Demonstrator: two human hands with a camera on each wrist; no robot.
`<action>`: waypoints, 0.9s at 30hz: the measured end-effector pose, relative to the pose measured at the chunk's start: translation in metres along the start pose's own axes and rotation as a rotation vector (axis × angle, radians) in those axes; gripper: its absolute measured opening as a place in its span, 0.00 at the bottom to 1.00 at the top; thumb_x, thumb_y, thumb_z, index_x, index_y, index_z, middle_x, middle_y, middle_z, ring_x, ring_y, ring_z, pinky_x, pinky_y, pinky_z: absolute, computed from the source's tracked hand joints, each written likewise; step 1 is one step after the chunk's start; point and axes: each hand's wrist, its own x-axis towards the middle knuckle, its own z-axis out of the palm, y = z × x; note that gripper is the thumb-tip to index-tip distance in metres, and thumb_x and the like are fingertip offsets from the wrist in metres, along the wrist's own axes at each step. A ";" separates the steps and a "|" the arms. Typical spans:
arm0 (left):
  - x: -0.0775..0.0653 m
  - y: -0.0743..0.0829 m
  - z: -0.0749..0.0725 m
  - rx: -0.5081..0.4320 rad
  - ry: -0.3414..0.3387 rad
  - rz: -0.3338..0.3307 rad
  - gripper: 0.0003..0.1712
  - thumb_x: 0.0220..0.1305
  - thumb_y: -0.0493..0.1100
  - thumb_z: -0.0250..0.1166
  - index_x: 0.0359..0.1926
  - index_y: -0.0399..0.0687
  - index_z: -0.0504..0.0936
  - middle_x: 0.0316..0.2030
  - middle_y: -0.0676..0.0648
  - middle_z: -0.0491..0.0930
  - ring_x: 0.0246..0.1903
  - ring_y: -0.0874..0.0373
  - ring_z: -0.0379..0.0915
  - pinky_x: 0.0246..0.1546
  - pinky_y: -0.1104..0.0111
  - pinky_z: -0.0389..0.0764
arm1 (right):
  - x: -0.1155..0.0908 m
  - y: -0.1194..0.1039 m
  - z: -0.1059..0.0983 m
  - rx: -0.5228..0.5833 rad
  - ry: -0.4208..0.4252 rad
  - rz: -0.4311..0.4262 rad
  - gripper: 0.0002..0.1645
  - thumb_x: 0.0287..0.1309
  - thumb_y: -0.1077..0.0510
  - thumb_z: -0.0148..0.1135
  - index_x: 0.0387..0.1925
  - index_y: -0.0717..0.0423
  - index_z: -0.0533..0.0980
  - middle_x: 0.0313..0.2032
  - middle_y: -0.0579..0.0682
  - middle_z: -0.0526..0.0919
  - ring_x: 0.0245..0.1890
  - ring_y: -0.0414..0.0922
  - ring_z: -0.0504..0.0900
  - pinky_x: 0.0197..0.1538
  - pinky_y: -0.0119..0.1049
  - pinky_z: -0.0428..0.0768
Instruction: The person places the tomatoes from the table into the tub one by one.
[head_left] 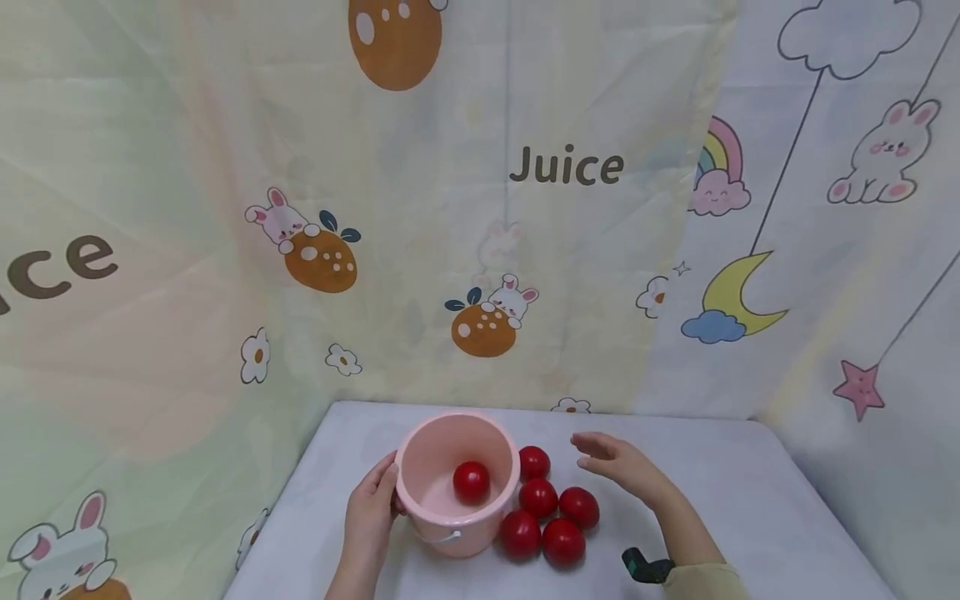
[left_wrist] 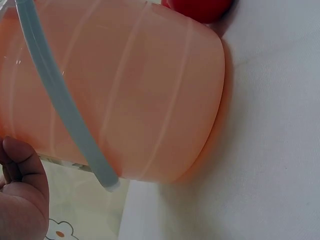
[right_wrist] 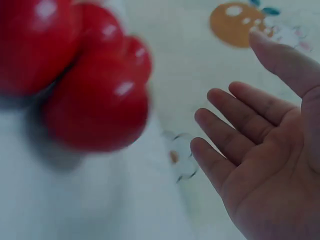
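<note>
A pink plastic bucket (head_left: 450, 533) with a pale handle (left_wrist: 67, 107) stands on the table. My left hand (head_left: 369, 508) grips it at the left side of its rim, thumb outside; in the left wrist view that hand (left_wrist: 22, 187) shows at the lower left with bent fingers. One glossy red ball (head_left: 471, 482) lies inside the bucket. Several more red balls (head_left: 538, 498) sit clustered against its right side. Beyond them to the right, my right hand (head_left: 618, 462) is held over the table, nothing in it. Its fingers (right_wrist: 220, 135) are spread and fairly straight, palm in view, apart from the balls.
The white-covered table (head_left: 750, 500) extends to both sides. Printed cloth walls (head_left: 570, 267) rise behind it and at left and right, close to its edges. A dark strap with a small device (head_left: 645, 567) is worn on my right wrist.
</note>
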 end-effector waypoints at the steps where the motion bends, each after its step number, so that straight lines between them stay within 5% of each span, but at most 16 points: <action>1: 0.000 0.000 -0.001 0.005 -0.001 -0.001 0.23 0.61 0.60 0.56 0.56 0.62 0.74 0.47 0.42 0.75 0.27 0.60 0.71 0.31 0.68 0.79 | -0.001 0.012 0.003 -0.005 -0.014 0.009 0.35 0.50 0.37 0.61 0.59 0.39 0.67 0.61 0.49 0.71 0.63 0.53 0.67 0.57 0.50 0.72; 10: -0.002 -0.004 -0.005 0.021 0.003 -0.047 0.24 0.61 0.60 0.55 0.57 0.63 0.73 0.44 0.41 0.74 0.28 0.58 0.71 0.31 0.67 0.79 | -0.006 0.075 0.032 0.028 -0.085 0.084 0.46 0.46 0.38 0.65 0.65 0.49 0.62 0.62 0.55 0.69 0.63 0.58 0.65 0.53 0.51 0.75; 27: -0.001 0.001 -0.001 -0.009 0.004 -0.040 0.23 0.61 0.59 0.56 0.56 0.62 0.74 0.43 0.40 0.75 0.27 0.59 0.70 0.30 0.67 0.78 | -0.006 0.086 0.032 0.074 -0.146 0.113 0.42 0.43 0.39 0.67 0.62 0.43 0.67 0.58 0.53 0.72 0.58 0.54 0.69 0.49 0.52 0.77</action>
